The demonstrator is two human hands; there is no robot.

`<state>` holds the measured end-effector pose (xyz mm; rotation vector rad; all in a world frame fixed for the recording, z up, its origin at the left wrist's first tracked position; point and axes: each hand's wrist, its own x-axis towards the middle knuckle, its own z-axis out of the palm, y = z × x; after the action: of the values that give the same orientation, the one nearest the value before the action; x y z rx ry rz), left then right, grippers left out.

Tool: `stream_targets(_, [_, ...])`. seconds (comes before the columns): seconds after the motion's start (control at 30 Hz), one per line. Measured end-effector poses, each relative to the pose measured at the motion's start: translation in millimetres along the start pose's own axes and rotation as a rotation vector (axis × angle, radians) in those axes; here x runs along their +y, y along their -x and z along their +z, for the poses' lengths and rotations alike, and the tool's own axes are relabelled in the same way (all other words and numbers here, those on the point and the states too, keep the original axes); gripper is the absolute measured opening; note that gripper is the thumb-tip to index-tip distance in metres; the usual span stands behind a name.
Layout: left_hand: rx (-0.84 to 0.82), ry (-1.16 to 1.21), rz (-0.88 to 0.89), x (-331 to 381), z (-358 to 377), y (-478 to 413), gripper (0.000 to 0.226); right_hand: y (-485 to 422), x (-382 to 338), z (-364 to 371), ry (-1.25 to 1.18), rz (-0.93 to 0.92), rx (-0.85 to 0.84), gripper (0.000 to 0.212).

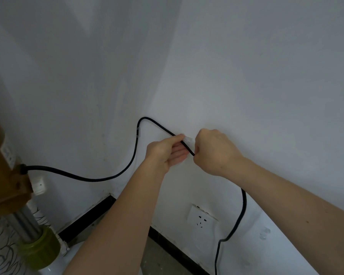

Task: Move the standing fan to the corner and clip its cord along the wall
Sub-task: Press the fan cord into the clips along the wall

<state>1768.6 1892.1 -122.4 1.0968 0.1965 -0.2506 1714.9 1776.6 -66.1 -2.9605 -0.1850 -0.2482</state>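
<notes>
Above the wall socket (202,218), both hands meet at a small clear clip (188,139) stuck to the white wall (266,86). The cord (99,178) is thin, black and round, with a matte sheath. It leaves the brown fan body (2,165) far left of the socket, sags, climbs to a first clear clip (137,132) up and left of the socket, bends sharply over it, then slants down to the right into the hands. Below the right hand (214,151) it drops just right of the socket and runs off the lower edge.

The left hand (165,153) pinches the cord between thumb and fingers (177,153) right at the clip. The right hand is closed in a fist around the cord, knuckles against the clip.

The fan's metal pole (26,223) stands upright in a green base collar (40,249), left of the socket, close to the room corner. A black skirting (87,215) edges the floor beneath the socket. A spare clear clip (265,233) sits on the wall right of the socket. The wall above the hands is bare.
</notes>
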Motion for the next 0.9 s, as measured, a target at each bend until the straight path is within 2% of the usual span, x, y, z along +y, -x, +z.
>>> stream_targets(0.13, [-0.015,-0.022,-0.026,3,0,-1,0.014,-6,-4,-9,0.031,-0.015,-0.037,0.029])
stream_targets(0.37, [-0.038,-0.074,-0.065,8,-1,-2,0.013,-14,-5,-22,0.045,-0.03,-0.058,0.037])
stream_targets(0.7, [-0.026,-0.119,-0.082,13,-1,-3,0.014,-16,-10,-34,0.112,-0.032,-0.077,0.02])
stream_targets(0.9, [-0.029,-0.146,-0.104,17,0,-3,0.013,-12,-14,-39,0.19,-0.052,-0.021,0.032])
